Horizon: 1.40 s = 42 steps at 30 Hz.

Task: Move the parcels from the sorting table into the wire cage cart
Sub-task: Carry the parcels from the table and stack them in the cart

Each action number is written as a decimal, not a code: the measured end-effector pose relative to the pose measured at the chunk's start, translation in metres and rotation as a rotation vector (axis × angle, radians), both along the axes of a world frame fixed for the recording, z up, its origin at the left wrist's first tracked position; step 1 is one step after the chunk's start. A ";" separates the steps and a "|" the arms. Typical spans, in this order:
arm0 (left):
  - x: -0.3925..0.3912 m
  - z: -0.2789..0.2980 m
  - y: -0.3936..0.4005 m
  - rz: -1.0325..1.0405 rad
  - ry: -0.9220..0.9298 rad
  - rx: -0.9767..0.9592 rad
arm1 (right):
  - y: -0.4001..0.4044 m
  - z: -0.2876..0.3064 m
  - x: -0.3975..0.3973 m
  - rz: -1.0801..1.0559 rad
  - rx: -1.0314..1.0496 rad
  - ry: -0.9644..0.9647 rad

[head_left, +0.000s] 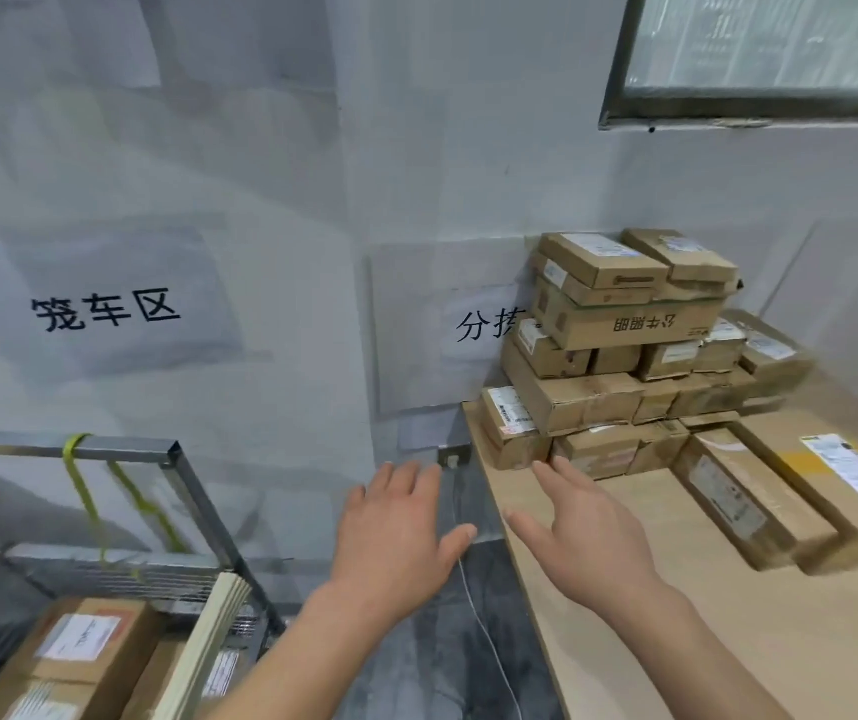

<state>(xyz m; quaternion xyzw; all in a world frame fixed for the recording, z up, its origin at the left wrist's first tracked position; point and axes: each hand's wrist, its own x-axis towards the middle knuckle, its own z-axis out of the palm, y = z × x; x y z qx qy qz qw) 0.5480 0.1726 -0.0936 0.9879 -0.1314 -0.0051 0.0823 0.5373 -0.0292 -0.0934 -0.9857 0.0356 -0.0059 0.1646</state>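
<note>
Grey-white walls meet at a corner behind a pale wooden worktop [676, 589] on the right and a wire cage cart [193, 485] on the left.

Parcels, stacked [624, 356]: brown cardboard boxes piled several layers high in the worktop's far left corner, against the wall; most carry white shipping labels, and one wide box near the top shows printed characters upside down.

Parcels, flat: two long boxes [780, 501] lying side by side at the worktop's right edge, just beside the stack, labels facing up.

Parcels, carted [84, 646]: at least two labelled boxes already inside the cart, lower left, beside pale upright slats.

Left hand [396, 532]: held out palm down with fingers straight and spread, holding nothing, above the dark floor [442, 641] in the gap between cart and worktop.

Right hand [583, 532]: likewise released, fingers extended, over the worktop's left edge, its fingertips near the lowest boxes of the stack; whether they touch cannot be told.

Cart frame: grey metal tube with a yellow-green strap [84, 491] tied round its top rail.

Wall signs: one sheet with black characters [105, 311] above the cart, another [489, 324] partly hidden behind the stack.

Window [759, 54]: dark-framed, upper right.

Cable [484, 631]: thin, white, running down from a wall socket [452, 458] across the floor.
</note>
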 end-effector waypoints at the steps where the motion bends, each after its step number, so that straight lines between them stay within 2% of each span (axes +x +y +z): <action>1: 0.008 0.000 -0.005 -0.029 0.002 -0.008 | -0.004 0.000 0.003 -0.026 -0.005 -0.002; 10: 0.090 -0.003 -0.038 -0.291 0.018 -0.052 | -0.027 0.003 0.038 -0.268 -0.098 -0.012; 15: 0.128 -0.010 -0.053 -0.436 0.025 -0.035 | -0.027 0.002 0.047 -0.415 -0.083 0.021; 25: 0.145 -0.026 -0.111 -0.664 0.064 -0.018 | -0.053 0.002 0.025 -0.639 -0.107 0.151; 34: 0.134 -0.020 -0.183 -0.736 0.069 0.010 | -0.114 0.002 0.004 -0.737 -0.102 0.151; 42: 0.126 -0.012 -0.251 -0.717 0.114 0.007 | -0.187 -0.002 -0.010 -0.726 -0.055 0.173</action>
